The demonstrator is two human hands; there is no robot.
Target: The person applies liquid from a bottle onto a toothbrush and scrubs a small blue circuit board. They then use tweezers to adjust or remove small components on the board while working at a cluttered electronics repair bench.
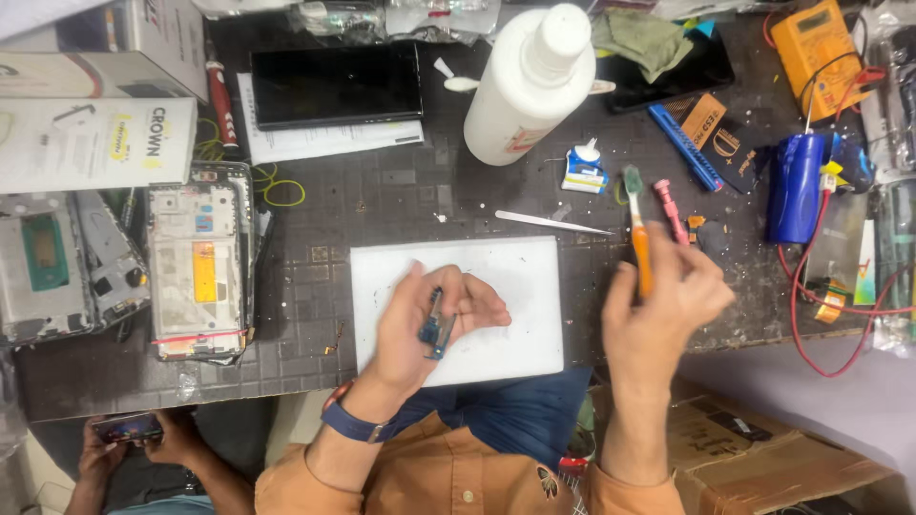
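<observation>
Nearest you, at the near edge of the desk (315,296), your left hand (429,319) was closed around a small blue circuit board (437,332), pinched between thumb and fingers and held up on edge just above the white work mat (515,286). Your right hand (663,296) was clenched on an orange-handled brush (639,238), bristles pointing away from you, raised beside the mat's right edge and well apart from the board. Brush and board were not touching at this moment.

Judgement on progress: the board was already out of its phone and in hand, so removal looked done; brushing of the board appeared to be in hand or about to start, not finished. Dark smudges showed on the mat under your left hand, which suggests some work had taken place there, though I cannot tell how clean the board was; it is too small in view.

Past the mat, metal tweezers (553,223) lay untouched near its far right corner, with a small glue tube (584,170) beyond. A large white bottle (530,86) stood upright toward the far edge, cap on. At the left edge an opened phone frame (200,262) lay face up, still unassembled, so refitting seemed left to do. A dark phone (334,84) lay on paper at the far left. A yellow multimeter (816,52) sat at the far right corner.

Below the desk's left corner, another person's hands (134,439) held a phone.
</observation>
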